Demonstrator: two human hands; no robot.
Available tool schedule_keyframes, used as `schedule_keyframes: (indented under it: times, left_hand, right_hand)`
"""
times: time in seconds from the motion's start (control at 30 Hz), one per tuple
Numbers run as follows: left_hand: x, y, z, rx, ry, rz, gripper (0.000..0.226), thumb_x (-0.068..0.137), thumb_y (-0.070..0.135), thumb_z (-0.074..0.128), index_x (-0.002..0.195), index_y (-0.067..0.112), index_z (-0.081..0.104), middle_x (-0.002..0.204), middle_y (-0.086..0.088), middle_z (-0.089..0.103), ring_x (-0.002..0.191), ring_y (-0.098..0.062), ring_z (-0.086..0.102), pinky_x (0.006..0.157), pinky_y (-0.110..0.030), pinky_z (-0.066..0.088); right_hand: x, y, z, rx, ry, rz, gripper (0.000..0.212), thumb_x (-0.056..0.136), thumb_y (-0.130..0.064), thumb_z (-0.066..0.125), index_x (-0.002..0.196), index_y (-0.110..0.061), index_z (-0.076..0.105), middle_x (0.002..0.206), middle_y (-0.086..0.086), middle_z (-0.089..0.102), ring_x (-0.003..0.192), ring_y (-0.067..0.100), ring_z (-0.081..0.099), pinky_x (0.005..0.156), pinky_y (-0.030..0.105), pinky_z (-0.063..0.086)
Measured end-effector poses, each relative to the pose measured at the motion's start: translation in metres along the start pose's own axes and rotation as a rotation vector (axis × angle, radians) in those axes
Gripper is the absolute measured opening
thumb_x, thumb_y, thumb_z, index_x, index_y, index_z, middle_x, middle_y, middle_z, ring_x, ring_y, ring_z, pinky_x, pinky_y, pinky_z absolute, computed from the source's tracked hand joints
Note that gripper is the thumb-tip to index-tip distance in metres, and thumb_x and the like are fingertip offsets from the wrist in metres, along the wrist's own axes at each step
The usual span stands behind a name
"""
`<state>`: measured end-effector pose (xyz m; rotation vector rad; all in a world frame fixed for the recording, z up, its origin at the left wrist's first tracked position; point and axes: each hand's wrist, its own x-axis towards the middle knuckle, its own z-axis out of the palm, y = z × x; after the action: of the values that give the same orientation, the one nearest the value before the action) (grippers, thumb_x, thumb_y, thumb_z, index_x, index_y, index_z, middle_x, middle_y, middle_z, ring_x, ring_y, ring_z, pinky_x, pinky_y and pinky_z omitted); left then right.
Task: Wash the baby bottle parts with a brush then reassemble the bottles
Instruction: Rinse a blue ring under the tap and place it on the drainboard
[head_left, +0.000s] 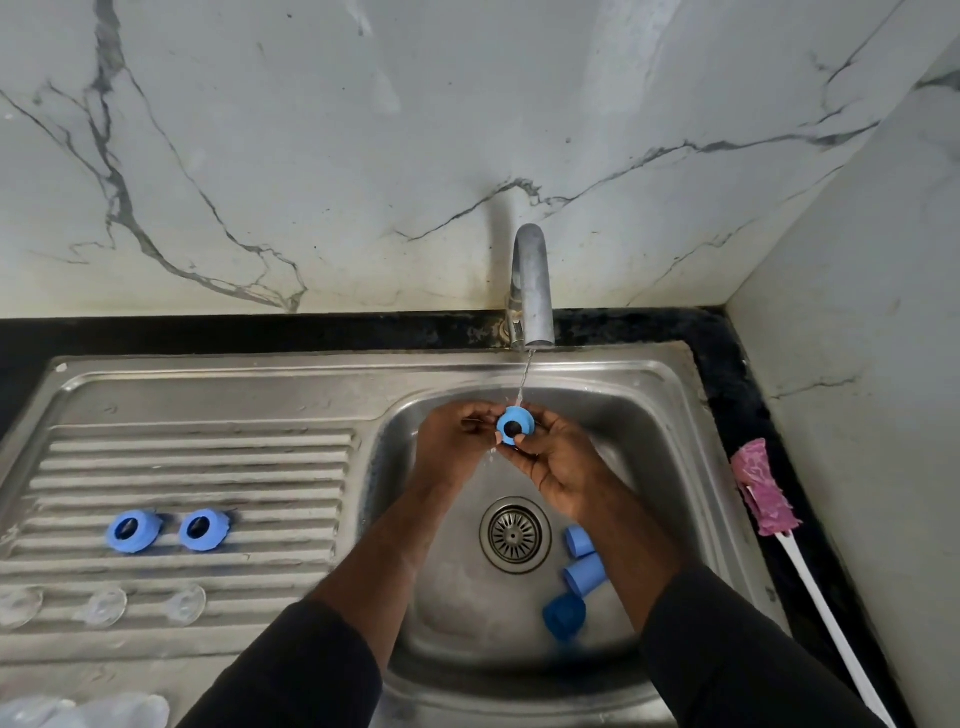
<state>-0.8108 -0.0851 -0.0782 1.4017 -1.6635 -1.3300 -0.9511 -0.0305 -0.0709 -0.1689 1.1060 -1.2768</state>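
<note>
Under the running tap (530, 291) I hold a blue bottle collar ring (513, 426) over the sink basin (654, 467). My left hand (452, 441) and my right hand (556, 462) both grip it from either side, and the water stream lands on its top edge. Two more blue collar rings (134, 530) (203, 529) lie on the ribbed drainboard (197, 467). Three clear nipples (106, 605) sit in a row below them. Three blue caps (584, 571) lie in the basin right of the drain (514, 535). The pink-headed bottle brush (761, 493) rests on the right counter.
Clear bottle bodies (88, 712) show at the bottom left corner, partly cut off. A black counter (727, 364) borders the sink, with marble walls behind and on the right.
</note>
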Motion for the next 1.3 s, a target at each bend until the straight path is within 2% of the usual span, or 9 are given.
schedule_keyframes:
  times: [0.27,0.4,0.57,0.7,0.87,1.07,1.13,1.23,1.3]
  left_hand:
    - [0.003,0.019,0.019,-0.334,0.009,-0.118,0.016,0.091,0.018,0.073,0.1,0.005,0.073,0.089,-0.013,0.076,0.084,-0.028,0.074,0.08,-0.042,0.061]
    - [0.001,0.028,0.019,-0.656,-0.05,-0.269,0.007,0.093,0.006,0.066,0.1,0.006,0.068,0.092,-0.012,0.076,0.087,-0.024,0.073,0.079,-0.032,0.061]
    - [-0.006,0.029,0.019,-0.812,0.017,-0.379,0.013,0.099,0.005,0.056,0.101,0.002,0.069,0.086,-0.008,0.076,0.077,-0.017,0.072,0.061,-0.021,0.058]
    - [-0.009,0.023,0.021,-0.814,-0.07,-0.439,0.016,0.101,0.005,0.053,0.102,0.009,0.068,0.092,-0.007,0.077,0.088,-0.019,0.074,0.072,-0.03,0.058]
    - [-0.001,0.026,0.019,-0.825,-0.134,-0.375,0.021,0.098,-0.002,0.053,0.107,0.009,0.068,0.099,-0.007,0.077,0.094,-0.021,0.073,0.08,-0.035,0.061]
    - [0.002,0.014,0.01,-0.722,-0.068,-0.254,0.018,0.097,0.002,0.057,0.108,0.009,0.07,0.094,-0.003,0.078,0.088,-0.017,0.075,0.073,-0.027,0.06]
    - [0.005,0.01,0.009,-0.627,-0.039,-0.214,0.021,0.096,0.004,0.061,0.115,0.003,0.07,0.1,-0.011,0.077,0.091,-0.022,0.073,0.081,-0.032,0.06]
    - [0.003,0.009,0.005,-0.504,-0.043,-0.17,0.027,0.093,0.007,0.066,0.119,0.0,0.069,0.111,-0.022,0.073,0.1,-0.032,0.07,0.094,-0.043,0.055]
    - [-0.001,0.01,0.001,-0.483,-0.065,-0.174,0.024,0.093,0.011,0.067,0.116,0.003,0.071,0.111,-0.019,0.073,0.102,-0.033,0.07,0.092,-0.04,0.056]
  right_hand:
    - [-0.006,-0.013,-0.004,-0.014,-0.01,-0.16,0.021,0.101,-0.002,0.051,0.113,-0.006,0.068,0.111,0.013,0.073,0.1,0.02,0.07,0.083,0.027,0.058]
    - [-0.003,-0.014,-0.002,-0.537,0.065,-0.421,0.026,0.092,-0.002,0.067,0.112,-0.019,0.07,0.109,0.002,0.075,0.102,0.013,0.07,0.095,0.031,0.054]
    - [-0.004,-0.011,-0.005,-0.744,0.0,-0.44,0.051,0.08,0.0,0.08,0.125,-0.018,0.065,0.113,-0.002,0.073,0.104,0.008,0.069,0.095,0.031,0.056]
    - [-0.005,-0.005,-0.013,-0.923,0.089,-0.575,0.046,0.078,0.0,0.079,0.118,-0.021,0.069,0.108,-0.009,0.073,0.101,0.005,0.069,0.095,0.038,0.056]
    - [-0.009,-0.011,-0.008,-0.942,0.107,-0.669,0.051,0.084,0.001,0.072,0.117,-0.036,0.063,0.105,-0.021,0.07,0.103,-0.001,0.066,0.094,0.024,0.053]
    - [0.002,-0.009,0.004,-0.905,0.009,-0.535,0.043,0.081,0.007,0.073,0.118,-0.014,0.067,0.113,0.004,0.073,0.105,0.016,0.069,0.098,0.038,0.054]
    - [0.002,-0.008,0.006,-0.814,-0.035,-0.401,0.041,0.087,0.007,0.069,0.126,-0.004,0.063,0.114,0.009,0.071,0.097,0.011,0.068,0.093,0.029,0.054]
    - [-0.001,-0.01,0.008,-0.681,-0.077,-0.225,0.034,0.095,0.004,0.06,0.128,-0.005,0.06,0.103,0.011,0.062,0.089,0.019,0.056,0.074,0.024,0.046]
    - [-0.002,-0.008,0.01,-0.623,-0.07,-0.156,0.031,0.097,-0.002,0.061,0.128,-0.009,0.06,0.106,0.01,0.061,0.097,0.022,0.055,0.078,0.029,0.047]
